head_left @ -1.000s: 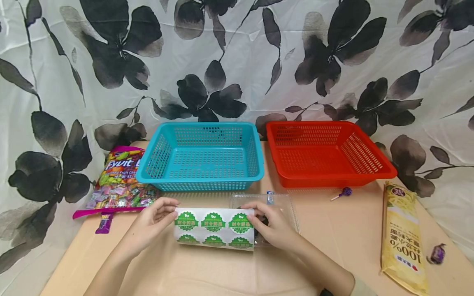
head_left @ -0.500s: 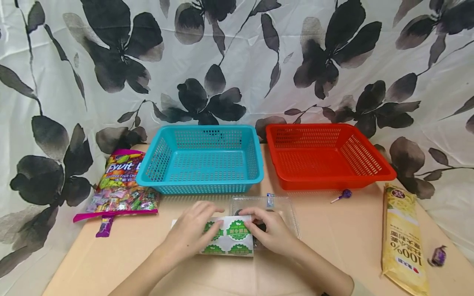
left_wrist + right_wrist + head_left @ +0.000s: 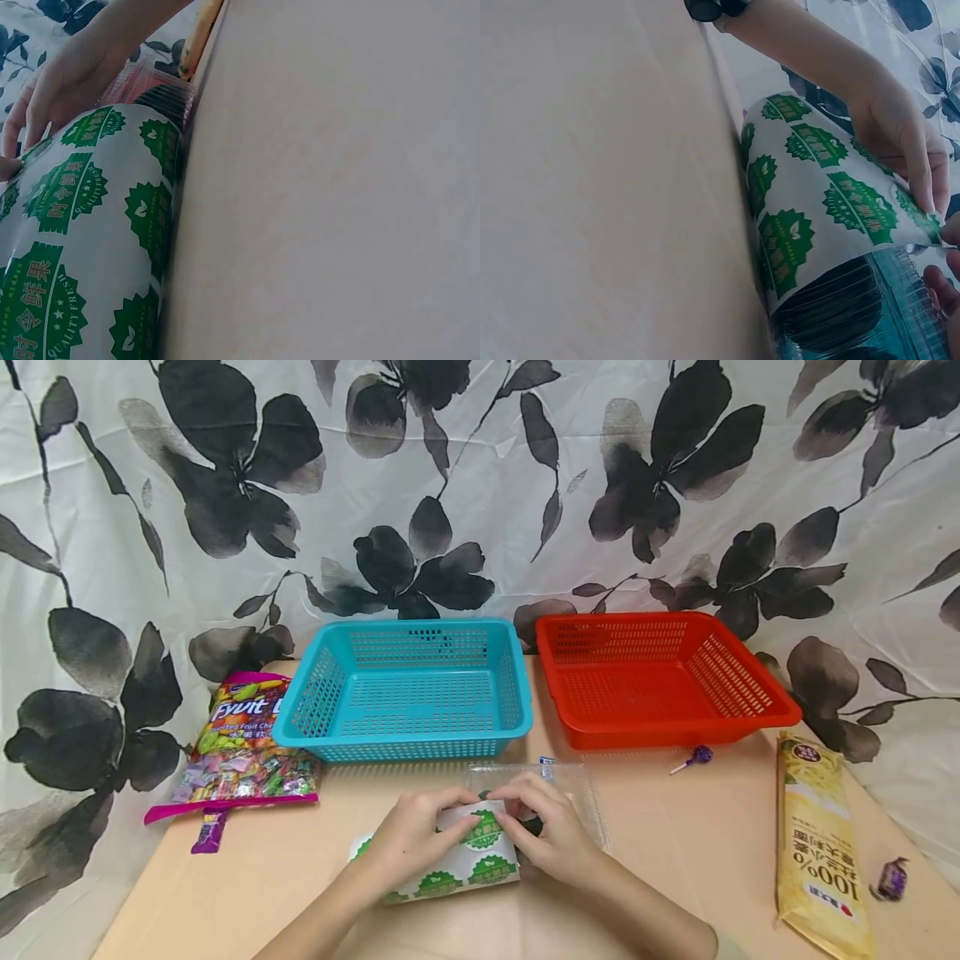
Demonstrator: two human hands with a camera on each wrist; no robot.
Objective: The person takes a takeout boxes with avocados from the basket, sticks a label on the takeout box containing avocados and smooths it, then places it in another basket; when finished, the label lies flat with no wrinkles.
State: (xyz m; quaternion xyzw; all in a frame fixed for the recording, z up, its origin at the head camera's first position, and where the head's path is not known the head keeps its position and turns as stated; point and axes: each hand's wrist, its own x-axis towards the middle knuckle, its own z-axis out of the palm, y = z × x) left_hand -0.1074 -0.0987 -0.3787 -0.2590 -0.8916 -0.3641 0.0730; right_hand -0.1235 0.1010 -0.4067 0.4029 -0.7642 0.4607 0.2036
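Observation:
In the head view a roll of white sticker paper with round green stickers lies slightly slanted on the table. My left hand reaches over the roll, its thumb and index finger at a green sticker near the right end. The right hand grips the roll's right end edge, fingertips close to the left ones. Their exact contact is partly hidden. Behind the right hand lies a clear plastic box with dark round things inside. The right wrist view shows the left hand's fingers pointing down onto the paper.
A blue basket and a red basket stand at the back. A candy bag and a purple wrapped candy lie left. On the right are a lollipop, a yellow pasta pack and another wrapped candy.
My left hand has left the roll's left end and moved right across it to the sticker by the right hand. The roll has tilted, its left part nearer me.

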